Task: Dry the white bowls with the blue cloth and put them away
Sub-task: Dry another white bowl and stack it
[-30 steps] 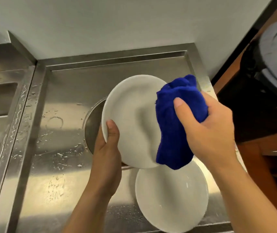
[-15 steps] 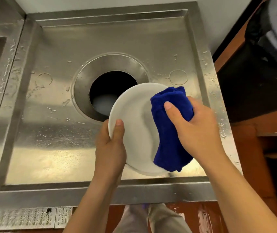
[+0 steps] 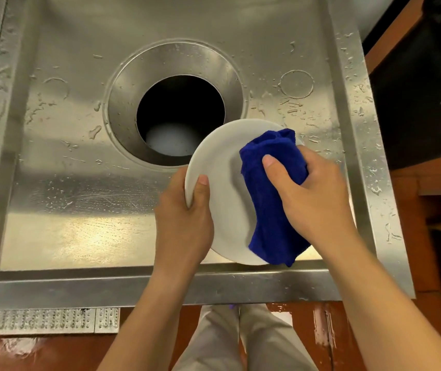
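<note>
A shallow white bowl [image 3: 219,178] is held tilted above the right part of the steel counter. My left hand [image 3: 184,223] grips its left rim, thumb on the inner face. My right hand [image 3: 313,199] presses a bunched blue cloth [image 3: 270,210] against the bowl's inner right side. The cloth hangs down past the bowl's lower rim and hides that side of it. No other bowl shows in this view.
The wet steel counter [image 3: 66,210] has a raised rim and a round opening [image 3: 180,116] with something pale deep inside. Water drops lie around it. A dark space [image 3: 417,103] borders the counter on the right. Red-brown floor [image 3: 40,354] and my legs show below.
The view has tipped downward, so the wall left the frame and the counter's front edge and floor came in. The second bowl seen a second ago is out of sight. Both hands keep their grips.
</note>
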